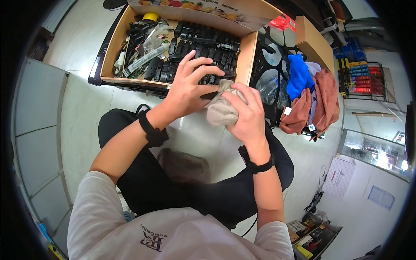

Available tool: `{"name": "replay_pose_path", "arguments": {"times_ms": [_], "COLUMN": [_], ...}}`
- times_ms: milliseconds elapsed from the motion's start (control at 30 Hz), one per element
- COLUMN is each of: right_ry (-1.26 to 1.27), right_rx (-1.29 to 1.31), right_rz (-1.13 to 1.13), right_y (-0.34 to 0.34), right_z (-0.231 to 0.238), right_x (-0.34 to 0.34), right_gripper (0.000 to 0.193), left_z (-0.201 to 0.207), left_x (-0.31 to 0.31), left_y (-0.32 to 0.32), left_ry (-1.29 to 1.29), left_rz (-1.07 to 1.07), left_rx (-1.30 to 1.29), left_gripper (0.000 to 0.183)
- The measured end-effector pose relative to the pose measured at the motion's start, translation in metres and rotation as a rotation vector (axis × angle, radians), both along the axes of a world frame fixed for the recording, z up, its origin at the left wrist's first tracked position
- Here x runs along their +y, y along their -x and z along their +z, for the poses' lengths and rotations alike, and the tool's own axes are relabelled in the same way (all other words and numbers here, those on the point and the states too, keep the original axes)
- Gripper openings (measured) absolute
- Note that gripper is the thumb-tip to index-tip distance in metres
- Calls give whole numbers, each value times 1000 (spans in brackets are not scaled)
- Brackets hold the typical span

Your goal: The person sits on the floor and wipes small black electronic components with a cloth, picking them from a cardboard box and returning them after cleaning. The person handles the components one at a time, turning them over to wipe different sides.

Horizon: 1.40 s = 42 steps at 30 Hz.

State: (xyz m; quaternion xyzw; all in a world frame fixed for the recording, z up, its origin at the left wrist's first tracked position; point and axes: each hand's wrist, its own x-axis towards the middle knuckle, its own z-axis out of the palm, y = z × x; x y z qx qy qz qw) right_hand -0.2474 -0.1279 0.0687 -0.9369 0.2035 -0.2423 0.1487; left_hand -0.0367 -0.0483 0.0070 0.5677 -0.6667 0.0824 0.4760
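Both hands meet just in front of the cardboard box (245, 56), over the person's lap. Right hand (248, 115) curled tight round a grey cloth (220, 110), soft and bunched into a wad, thumb on top, fingers wrapped round the far side. Left hand (189, 84) half open, fingers spread and bent, fingertips pressing a black plastic part (211, 93) that sits against the cloth at the box's near edge; most of that part is hidden under the fingers and the cloth, shape not clear. Black band on each wrist.

Cardboard box: shallow, brown, flaps open, far flap printed with fruit pictures. Inside it, rows of small black moulded plastic parts (208, 39), hard and glossy, packed close in the right half. Left half of the box holds loose clutter: black pieces, clear plastic bags (149, 54), a yellow roll of tape (150, 16) at the far corner.

Right of the box: a black tray (272, 65) with clear rounded pieces, then a heap of soft cloths, blue cloth (298, 76) on top of brown cloths (320, 104), and a second plain brown carton (314, 41) behind them. Further right of the box, a rack with red and blue items (362, 78).

Pale tiled floor (82, 112) shows below the box, smooth and shiny. Person seated, dark trousers, white shirt.
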Motion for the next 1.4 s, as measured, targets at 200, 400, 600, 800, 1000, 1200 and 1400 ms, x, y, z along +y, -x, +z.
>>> {"name": "replay_pose_path", "arguments": {"times_ms": [200, 400, 600, 800, 1000, 1200, 1400], "right_ry": [43, 53, 21, 11, -28, -50, -132], "right_rx": [-16, 100, -14, 168, 165, 164, 246], "right_rz": [142, -91, 206, -21, 161, 187, 175], "right_y": [5, 17, 5, 19, 20, 17, 23], "right_z": [6, 5, 20, 5, 7, 2, 10], "right_x": [6, -19, 4, -29, -21, -21, -24], "right_gripper": [61, 58, 57, 56, 47, 40, 55], "left_z": [-3, 4, 3, 6, 2, 4, 3], "left_x": [6, 5, 5, 4, 5, 4, 6], "left_y": [3, 4, 8, 2, -3, -4, -13], "left_ry": [-33, -20, -54, -13, -30, -83, 43], "left_rz": [7, -4, -29, -21, -51, -105, -112], "left_rx": [-5, 18, -52, 14, 72, 79, -32], "left_gripper": [29, 30, 22, 32, 35, 38, 46]}}
